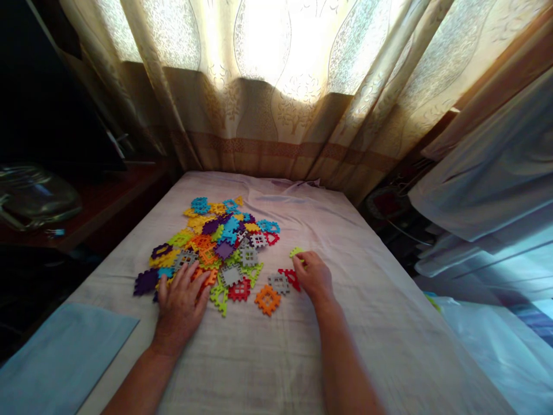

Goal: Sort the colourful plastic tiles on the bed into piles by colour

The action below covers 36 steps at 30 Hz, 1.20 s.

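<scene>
A pile of colourful notched plastic pieces (224,249) lies on the cloth-covered table (268,357). My left hand (181,305) rests with its fingers spread on the pile's near left edge, by a grey piece (185,259) and orange ones. Right of the pile, my right hand (314,276) has its fingers closed on a lime-green piece (296,252), partly hidden by the fingertips. A red piece (290,279) lies beside that hand, touching or close to a grey piece (279,283). An orange square piece (267,300) lies flat just left of them.
A light blue cloth (64,357) covers the table's near left corner. Patterned curtains (268,115) hang behind the table. At the left, a dark red shelf (116,193) bears a glass-like object (37,196). Pale fabric (488,167) hangs on the right.
</scene>
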Available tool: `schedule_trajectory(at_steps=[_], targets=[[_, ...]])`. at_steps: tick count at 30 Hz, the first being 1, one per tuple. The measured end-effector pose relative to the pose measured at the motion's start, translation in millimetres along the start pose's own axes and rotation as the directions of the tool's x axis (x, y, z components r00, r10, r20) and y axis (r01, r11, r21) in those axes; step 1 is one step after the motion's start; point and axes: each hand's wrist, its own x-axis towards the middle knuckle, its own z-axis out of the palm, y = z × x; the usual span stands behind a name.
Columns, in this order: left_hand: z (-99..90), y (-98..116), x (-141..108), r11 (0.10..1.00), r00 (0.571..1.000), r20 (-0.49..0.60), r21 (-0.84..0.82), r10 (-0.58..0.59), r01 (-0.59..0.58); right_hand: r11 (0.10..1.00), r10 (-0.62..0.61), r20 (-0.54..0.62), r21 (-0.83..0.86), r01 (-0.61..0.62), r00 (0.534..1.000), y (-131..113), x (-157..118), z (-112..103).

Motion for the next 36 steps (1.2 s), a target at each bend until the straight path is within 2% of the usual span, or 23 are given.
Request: schedule_trajectory(at_steps=[3,6,9,13,17,24,30,33,36], targets=[[1.0,0,-1,1.0,1.0,-0.006,0.0,-0.005,0.005,0.997,-0.059,0.185,-0.041,0.068,0.981,-24,-6,0],[0.9,0,-1,1.0,1.0,-0.017,0.008,0.003,-0.003,0.989,-0.12,0.285,-0.049,0.139,0.951,-41,-13,0],[-0.6,1,0,1.0,1.0,-0.01,0.007,0.001,-0.001,0.981,-0.189,0.361,0.026,0.193,0.913,-50,-17,2],[-1.5,2,0,1.0,1.0,-0.005,-0.013,-0.022,0.022,0.965,-0.261,0.301,0.106,0.239,0.917,-54,-19,9],[-1.1,3,0,0.999,1.0,0.005,-0.028,-0.03,0.03,0.948,-0.318,0.282,0.078,0.309,0.905,-54,-22,17],[-1.0,3,1,0.999,1.0,-0.001,-0.03,-0.023,0.023,0.943,-0.325,0.303,0.037,0.329,0.896,-51,-20,15],[-0.5,1,0,1.0,1.0,-0.001,0.017,0.002,-0.002,0.94,-0.339,0.256,0.052,0.338,0.905,-42,-13,10],[-0.4,1,0,1.0,1.0,-0.004,0.02,0.017,-0.017,0.969,-0.248,0.221,0.046,0.244,0.943,-31,-8,5],[0.2,0,0,1.0,1.0,-0.004,0.026,0.014,-0.014,0.998,-0.06,0.149,0.008,0.06,0.987,-10,0,-3]])
